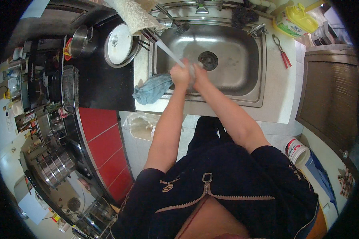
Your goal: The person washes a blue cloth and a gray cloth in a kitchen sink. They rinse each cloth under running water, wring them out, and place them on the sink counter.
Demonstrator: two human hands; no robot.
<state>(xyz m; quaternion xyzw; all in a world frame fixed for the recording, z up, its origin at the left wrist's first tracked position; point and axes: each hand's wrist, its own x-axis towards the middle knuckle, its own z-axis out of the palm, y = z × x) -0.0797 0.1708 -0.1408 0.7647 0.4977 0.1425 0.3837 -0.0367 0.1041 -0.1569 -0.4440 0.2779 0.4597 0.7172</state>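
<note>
Both of my hands meet over the left half of a stainless steel sink (236,80), where a stream of water (170,53) from the faucet spout (151,35) runs onto them. My left hand (180,74) and my right hand (199,74) are close together around something pale and blurred (192,74); what it is cannot be told. Next to my left hand a wet blue cloth (154,88) hangs over the sink's front left rim. The drain strainer (208,61) lies just beyond my right hand.
A white towel (134,18) covers part of the faucet. Red-handled pliers (282,51) and a yellow jug (296,21) are right of the sink. On the black counter (104,86) at left stand a lidded pan (118,44), a steel pot (83,41) and a wire basket (70,86).
</note>
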